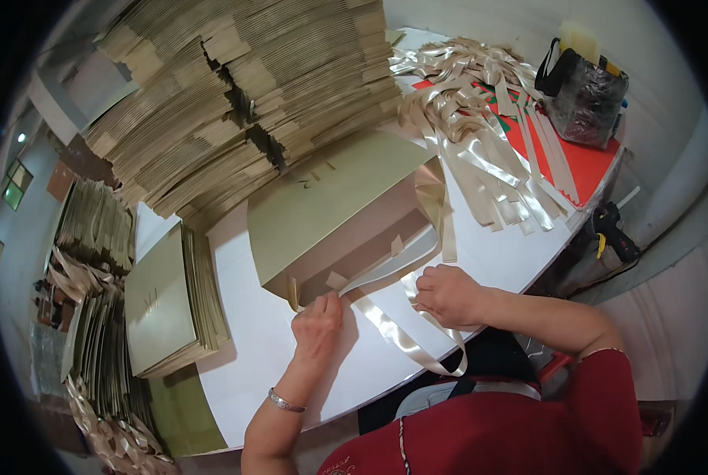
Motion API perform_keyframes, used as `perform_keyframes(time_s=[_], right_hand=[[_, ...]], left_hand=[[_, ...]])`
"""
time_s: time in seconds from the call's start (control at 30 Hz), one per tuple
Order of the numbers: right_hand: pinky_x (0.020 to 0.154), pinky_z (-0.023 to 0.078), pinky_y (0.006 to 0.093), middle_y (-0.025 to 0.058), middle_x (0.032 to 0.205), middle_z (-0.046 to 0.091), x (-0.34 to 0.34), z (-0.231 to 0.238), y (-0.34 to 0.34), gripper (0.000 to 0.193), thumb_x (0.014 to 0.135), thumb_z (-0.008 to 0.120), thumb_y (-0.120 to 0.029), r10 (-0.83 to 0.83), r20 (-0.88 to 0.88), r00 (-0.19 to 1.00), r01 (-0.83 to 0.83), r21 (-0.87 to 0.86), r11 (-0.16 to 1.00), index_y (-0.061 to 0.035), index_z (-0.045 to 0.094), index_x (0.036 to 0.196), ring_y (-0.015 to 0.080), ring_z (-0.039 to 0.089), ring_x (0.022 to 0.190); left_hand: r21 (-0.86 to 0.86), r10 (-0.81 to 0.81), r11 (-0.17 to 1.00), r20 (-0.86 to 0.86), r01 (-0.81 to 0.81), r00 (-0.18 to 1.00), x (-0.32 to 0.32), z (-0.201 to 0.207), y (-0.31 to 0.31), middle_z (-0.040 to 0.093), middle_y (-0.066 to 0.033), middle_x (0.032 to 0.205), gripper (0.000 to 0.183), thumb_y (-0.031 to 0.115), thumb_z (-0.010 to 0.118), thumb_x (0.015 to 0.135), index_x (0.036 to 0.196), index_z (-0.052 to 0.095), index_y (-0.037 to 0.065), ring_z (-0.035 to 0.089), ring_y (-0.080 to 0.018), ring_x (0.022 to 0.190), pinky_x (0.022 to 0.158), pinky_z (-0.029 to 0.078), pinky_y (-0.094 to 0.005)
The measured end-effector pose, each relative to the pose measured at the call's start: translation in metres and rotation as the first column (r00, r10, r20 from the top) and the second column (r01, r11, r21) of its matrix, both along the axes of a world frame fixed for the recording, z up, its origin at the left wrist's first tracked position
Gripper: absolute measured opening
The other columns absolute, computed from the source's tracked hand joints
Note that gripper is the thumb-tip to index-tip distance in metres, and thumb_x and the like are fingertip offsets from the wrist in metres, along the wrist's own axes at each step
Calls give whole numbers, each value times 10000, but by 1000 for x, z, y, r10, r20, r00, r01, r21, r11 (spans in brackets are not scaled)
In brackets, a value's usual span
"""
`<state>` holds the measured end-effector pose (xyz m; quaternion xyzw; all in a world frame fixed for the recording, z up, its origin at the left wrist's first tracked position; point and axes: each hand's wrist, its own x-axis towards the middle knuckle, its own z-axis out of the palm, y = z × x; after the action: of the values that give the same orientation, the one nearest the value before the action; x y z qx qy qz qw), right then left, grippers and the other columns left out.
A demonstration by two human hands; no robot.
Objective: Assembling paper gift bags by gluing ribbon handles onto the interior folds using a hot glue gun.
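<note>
Ribbon work looks part done: the flat olive-gold paper bag point(334, 210) lies on the white table point(267, 356); left hand point(318, 321) pinches its edge, right hand point(447, 294) pinches the cream satin ribbon point(397, 332), its loop hanging loose; stacks of flat bags point(235, 87) wait.

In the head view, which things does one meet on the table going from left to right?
Stack of flat bags → left hand → right hand → loose ribbons → black bag.
</note>
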<state>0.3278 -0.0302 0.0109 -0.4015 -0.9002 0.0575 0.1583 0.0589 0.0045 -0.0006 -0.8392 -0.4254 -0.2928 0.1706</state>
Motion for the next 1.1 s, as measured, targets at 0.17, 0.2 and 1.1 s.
perform_keyframes(time_s=[0.17, 0.2, 1.1], right_hand=[[771, 478, 372, 73, 870, 580, -12, 20, -3, 119, 788, 610, -158, 16, 59, 998, -15, -18, 1000, -52, 661, 801, 248, 580, 911], [773, 480, 372, 76, 877, 580, -20, 19, -2, 116, 789, 602, -143, 45, 15, 999, -46, 22, 999, -45, 660, 811, 249, 582, 918], [1051, 333, 461, 209, 1257, 564, 249, 4, -82, 411, 799, 658, -205, -985, -5, 171, 925, 344, 159, -38, 605, 1171, 364, 479, 1216]], left_hand=[[-57, 30, 998, 90, -25, 995, 2, -3, 1, 544, -58, 633, 76, 47, 660, 739, 789, 609, 75, 587, -216, 508, 446, 453, -324], [-59, 33, 998, 130, -25, 991, 3, -4, 1, 565, -63, 649, 79, 48, 657, 747, 817, 625, 66, 596, -224, 516, 450, 457, -328], [-108, 18, 994, 101, -7, 995, 8, 12, -15, 667, -88, 924, 159, 130, 705, 788, 941, 701, 84, 660, -264, 703, 588, 529, -331]])
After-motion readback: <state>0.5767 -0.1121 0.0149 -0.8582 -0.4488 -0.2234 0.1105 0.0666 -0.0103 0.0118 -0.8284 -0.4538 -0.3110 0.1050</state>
